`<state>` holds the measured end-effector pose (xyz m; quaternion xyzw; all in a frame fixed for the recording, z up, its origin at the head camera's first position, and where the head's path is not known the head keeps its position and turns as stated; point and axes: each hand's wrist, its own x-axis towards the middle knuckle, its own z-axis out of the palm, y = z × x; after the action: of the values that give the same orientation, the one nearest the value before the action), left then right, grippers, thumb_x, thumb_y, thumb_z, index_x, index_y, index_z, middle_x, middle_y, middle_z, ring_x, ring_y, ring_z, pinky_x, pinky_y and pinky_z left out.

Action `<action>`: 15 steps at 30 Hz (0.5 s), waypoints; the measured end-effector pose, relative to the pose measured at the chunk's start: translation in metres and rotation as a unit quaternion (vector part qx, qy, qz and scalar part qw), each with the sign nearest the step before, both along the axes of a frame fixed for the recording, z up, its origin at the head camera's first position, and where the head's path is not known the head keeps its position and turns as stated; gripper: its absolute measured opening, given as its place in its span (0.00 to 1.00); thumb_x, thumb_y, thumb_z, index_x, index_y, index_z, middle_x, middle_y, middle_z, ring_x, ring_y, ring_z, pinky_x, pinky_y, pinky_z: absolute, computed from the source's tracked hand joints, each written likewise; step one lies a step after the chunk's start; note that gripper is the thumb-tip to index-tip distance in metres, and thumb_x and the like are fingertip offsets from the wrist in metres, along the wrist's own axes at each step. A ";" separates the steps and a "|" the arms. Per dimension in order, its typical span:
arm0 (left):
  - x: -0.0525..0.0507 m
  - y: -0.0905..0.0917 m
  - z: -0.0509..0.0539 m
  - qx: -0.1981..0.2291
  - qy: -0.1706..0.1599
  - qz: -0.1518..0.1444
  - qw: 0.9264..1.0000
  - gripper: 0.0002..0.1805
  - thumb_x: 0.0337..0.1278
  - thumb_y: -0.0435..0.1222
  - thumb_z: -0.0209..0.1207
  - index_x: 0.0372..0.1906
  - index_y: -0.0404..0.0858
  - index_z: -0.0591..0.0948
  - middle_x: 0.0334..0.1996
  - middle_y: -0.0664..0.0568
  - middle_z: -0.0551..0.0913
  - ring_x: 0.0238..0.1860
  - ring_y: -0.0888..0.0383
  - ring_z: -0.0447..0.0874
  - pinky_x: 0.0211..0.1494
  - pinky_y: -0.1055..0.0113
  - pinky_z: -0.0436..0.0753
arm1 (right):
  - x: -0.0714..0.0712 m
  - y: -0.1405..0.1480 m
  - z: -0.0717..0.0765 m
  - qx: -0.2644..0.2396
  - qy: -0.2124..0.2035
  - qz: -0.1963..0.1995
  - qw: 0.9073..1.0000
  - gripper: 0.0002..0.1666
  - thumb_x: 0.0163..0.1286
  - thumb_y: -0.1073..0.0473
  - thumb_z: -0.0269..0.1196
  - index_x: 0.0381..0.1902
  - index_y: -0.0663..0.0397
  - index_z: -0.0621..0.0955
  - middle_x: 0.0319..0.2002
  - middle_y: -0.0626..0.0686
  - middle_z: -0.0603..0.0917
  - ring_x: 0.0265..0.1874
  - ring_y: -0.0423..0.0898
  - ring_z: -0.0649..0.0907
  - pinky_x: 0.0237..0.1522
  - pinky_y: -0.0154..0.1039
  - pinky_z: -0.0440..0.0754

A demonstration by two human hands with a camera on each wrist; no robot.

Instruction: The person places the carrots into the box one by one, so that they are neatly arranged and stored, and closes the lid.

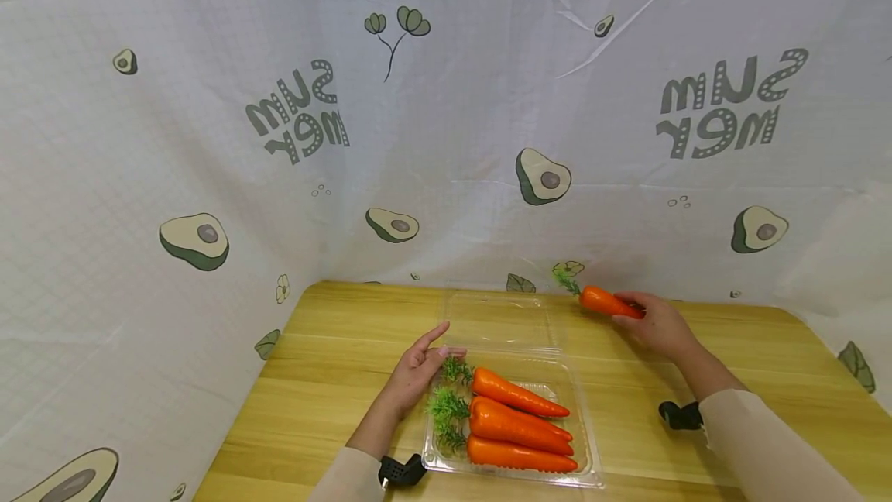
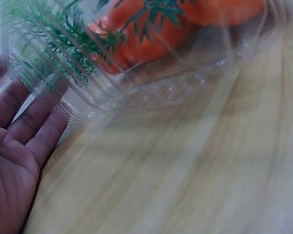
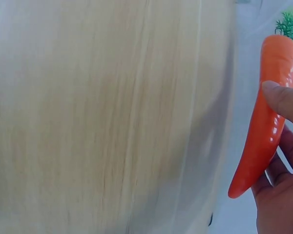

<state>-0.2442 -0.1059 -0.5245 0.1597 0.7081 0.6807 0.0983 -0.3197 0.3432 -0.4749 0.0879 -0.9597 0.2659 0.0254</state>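
Note:
My right hand [image 1: 658,325] grips an orange carrot [image 1: 601,300] with a green leafy top, held above the far right part of the table. In the right wrist view the thumb lies across the carrot [image 3: 268,117] and the other fingers are behind it. Several carrots [image 1: 512,421] lie side by side in a clear plastic box [image 1: 588,440], their green tops [image 1: 446,409] toward its left side. The fingers of my left hand [image 1: 411,376] are extended at the box's upper left edge. The left wrist view has those fingers touching the clear wall [image 2: 88,105].
The box's clear lid [image 1: 498,320] lies folded back behind it on the wooden table [image 1: 334,378]. A white curtain [image 1: 446,138] printed with avocados hangs behind the table's far edge and along its sides. Black wrist devices [image 1: 402,471] are on both arms.

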 end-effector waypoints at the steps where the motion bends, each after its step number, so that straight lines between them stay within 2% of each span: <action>1: 0.000 0.000 0.000 0.000 0.001 0.000 1.000 0.31 0.82 0.43 0.47 0.81 0.43 0.58 0.61 0.36 0.83 0.69 0.44 0.77 0.65 0.81 0.72 | 0.001 -0.001 0.001 -0.001 0.000 -0.002 1.000 0.34 0.74 0.48 0.65 0.67 0.66 0.75 0.62 0.74 0.77 0.54 0.68 0.78 0.55 0.67 0.77; 7: -0.001 0.000 -0.002 -0.012 0.007 0.003 1.000 0.31 0.82 0.44 0.47 0.81 0.42 0.58 0.61 0.38 0.84 0.67 0.51 0.80 0.67 0.77 0.73 | 0.009 -0.011 0.007 -0.019 -0.005 -0.014 1.000 0.33 0.72 0.48 0.67 0.67 0.63 0.76 0.61 0.71 0.79 0.51 0.64 0.80 0.54 0.63 0.80; 12: 0.000 0.000 -0.001 -0.015 0.010 0.008 1.000 0.31 0.81 0.45 0.47 0.81 0.42 0.58 0.60 0.40 0.85 0.65 0.56 0.81 0.73 0.68 0.73 | 0.018 -0.021 0.013 -0.025 0.019 0.000 0.999 0.32 0.70 0.50 0.68 0.65 0.62 0.77 0.60 0.69 0.80 0.49 0.62 0.81 0.53 0.62 0.82; 15: 0.000 0.000 -0.001 -0.014 0.005 0.009 1.000 0.31 0.81 0.45 0.48 0.81 0.44 0.59 0.60 0.41 0.85 0.65 0.58 0.81 0.72 0.69 0.73 | 0.024 -0.026 0.016 -0.026 0.028 0.011 0.999 0.31 0.70 0.50 0.69 0.65 0.61 0.78 0.59 0.68 0.81 0.48 0.60 0.82 0.51 0.58 0.84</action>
<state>-0.2439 -0.1059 -0.5251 0.1551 0.7192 0.6712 0.0906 -0.2957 0.3173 -0.4591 0.1047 -0.9503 0.2887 0.0512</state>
